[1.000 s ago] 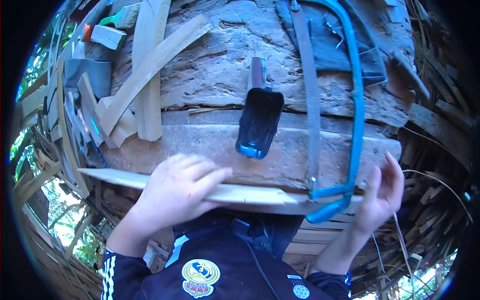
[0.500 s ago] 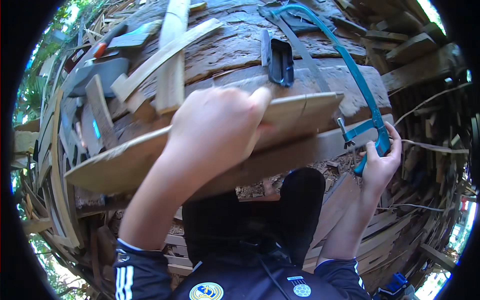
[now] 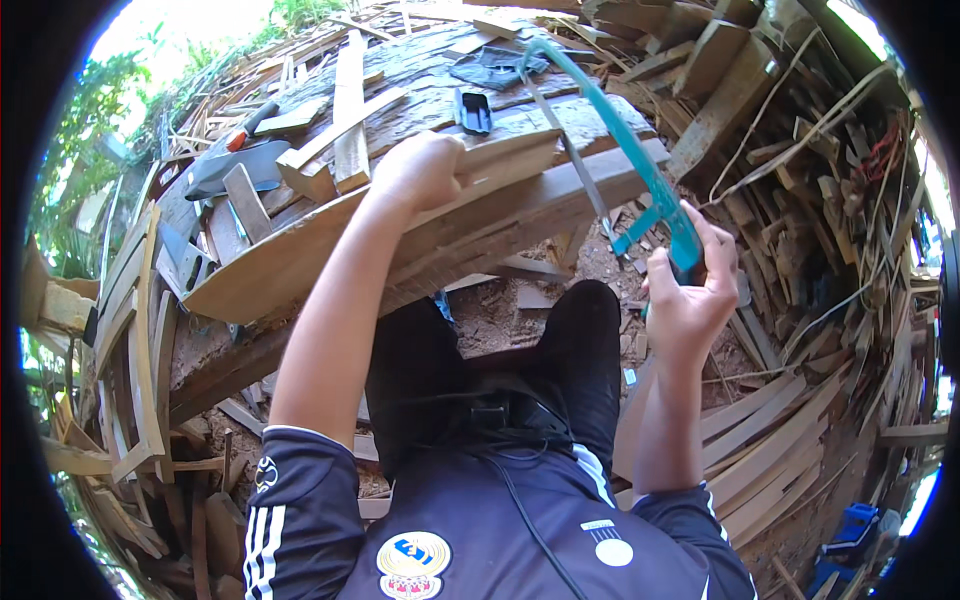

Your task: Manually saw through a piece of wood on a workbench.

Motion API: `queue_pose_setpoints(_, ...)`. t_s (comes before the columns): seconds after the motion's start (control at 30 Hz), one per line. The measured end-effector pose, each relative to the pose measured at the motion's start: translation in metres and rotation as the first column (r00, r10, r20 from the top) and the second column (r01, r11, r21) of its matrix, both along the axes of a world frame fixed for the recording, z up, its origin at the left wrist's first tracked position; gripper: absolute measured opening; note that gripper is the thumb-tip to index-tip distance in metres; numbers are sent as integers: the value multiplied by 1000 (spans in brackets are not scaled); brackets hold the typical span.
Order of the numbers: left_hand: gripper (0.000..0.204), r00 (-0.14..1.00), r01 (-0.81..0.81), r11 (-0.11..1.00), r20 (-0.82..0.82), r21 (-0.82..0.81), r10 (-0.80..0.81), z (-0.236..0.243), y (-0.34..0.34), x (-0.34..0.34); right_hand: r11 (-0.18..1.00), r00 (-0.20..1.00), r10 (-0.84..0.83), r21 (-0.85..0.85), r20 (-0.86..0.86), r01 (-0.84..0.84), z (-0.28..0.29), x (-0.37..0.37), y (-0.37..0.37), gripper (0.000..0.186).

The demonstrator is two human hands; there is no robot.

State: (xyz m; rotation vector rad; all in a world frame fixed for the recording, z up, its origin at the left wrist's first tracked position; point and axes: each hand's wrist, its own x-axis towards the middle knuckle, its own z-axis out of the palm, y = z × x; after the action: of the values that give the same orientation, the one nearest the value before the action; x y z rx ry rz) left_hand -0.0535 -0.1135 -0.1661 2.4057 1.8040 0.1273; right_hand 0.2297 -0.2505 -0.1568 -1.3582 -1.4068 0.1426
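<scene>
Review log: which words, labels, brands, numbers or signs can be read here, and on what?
No words or numbers can be read clearly.
Shirt, front: round badge, its marks too small to read.
Shirt, other side of the chest: white print, too blurred to read.
Left sleeve: white emblem and stripes, no readable text.
Saw and board: none seen.

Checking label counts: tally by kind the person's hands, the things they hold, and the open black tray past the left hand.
Hands: 2 (left hand, right hand)
Saw: 1 (teal-framed saw, in the right)
Board: 1 (wooden board, in the left)
Tray: 1 (black tray)
Total: 5
</scene>
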Motion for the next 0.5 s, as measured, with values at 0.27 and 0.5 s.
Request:
queue_pose_setpoints(0.27,28,998,45,998,-37,36,-44,1,14,-6,985,992,125,116,19,-127,-1,2,-30,48)
queue_pose_setpoints(0.5,34,1000,17,998,-20,57,-16,-3,14,-8,968,979,204,145,24,-205,-11,8,-62,47)
